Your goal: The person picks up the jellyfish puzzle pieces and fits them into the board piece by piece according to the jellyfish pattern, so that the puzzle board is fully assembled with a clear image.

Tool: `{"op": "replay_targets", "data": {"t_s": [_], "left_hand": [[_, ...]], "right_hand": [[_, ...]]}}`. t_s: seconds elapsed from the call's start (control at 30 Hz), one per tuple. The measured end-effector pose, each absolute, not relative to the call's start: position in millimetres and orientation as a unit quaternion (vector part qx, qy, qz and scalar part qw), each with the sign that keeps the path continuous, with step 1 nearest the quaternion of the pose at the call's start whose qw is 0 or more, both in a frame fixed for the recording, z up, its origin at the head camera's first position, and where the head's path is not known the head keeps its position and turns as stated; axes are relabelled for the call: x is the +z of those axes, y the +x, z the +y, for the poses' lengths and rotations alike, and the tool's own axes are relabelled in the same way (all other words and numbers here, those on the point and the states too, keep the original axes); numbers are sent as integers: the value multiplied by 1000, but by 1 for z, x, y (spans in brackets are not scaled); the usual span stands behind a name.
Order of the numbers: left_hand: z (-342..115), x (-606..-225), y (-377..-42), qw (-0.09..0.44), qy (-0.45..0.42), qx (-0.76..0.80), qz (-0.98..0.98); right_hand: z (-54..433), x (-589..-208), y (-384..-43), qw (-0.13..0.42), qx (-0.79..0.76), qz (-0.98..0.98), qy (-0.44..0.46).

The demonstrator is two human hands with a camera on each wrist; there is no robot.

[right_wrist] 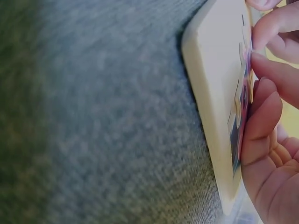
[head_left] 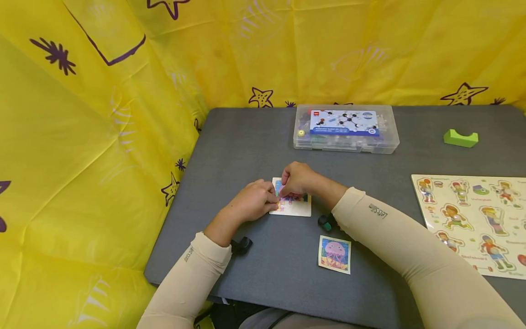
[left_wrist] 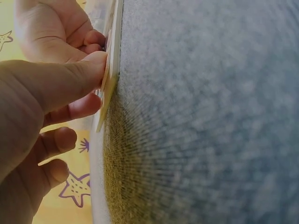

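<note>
Clear kit box (head_left: pixel 346 129), green block (head_left: pixel 460 140), sports puzzle board (head_left: pixel 474 212), yellow curtain (head_left: pixel 312 50)

The head view is bright (wrist views partly blurred).

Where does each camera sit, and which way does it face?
Head: on the person's head, facing forward and down at the puzzle board; left hand, right hand and sleeved forearms show.
Left wrist: on that wrist, facing low along the tabletop at the board; left hand near, right hand beyond.
Right wrist: on that wrist, facing low across the tabletop at the board; fingers of both hands show at the right.
Both wrist views share the board, tabletop and both hands.
</note>
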State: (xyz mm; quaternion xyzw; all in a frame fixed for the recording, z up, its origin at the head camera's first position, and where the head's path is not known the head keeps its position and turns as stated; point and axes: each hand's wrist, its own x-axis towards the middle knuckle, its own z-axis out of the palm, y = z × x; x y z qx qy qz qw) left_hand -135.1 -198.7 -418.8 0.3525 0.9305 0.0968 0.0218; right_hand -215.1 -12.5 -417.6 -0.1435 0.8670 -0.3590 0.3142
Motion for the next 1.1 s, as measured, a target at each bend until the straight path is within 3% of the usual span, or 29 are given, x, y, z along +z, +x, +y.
{"op": "replay_targets", "data": {"t_s": [0.17, 0.33, 0.57, 0.73, 1.1], "left_hand": [[-196, -416, -133, 28, 330, 56, 942], [-190, -414, -131, -19, 372, -43, 927], [-187, -414, -133, -61, 392, -75, 915], [-187, -413, -139, -17, 340, -14, 940], [-180, -402, -162, 147, 140, 49, 978]], "right_hand": [[-9, -417, -214, 312, -365, 865, -148], [-3, -415, -213, 292, -367, 869, -157], [22, -405, -213, 210, -293, 906, -222], [52, -392, -204, 193, -253, 914, -253], [115, -384, -170, 271, -152, 896, -319]]}}
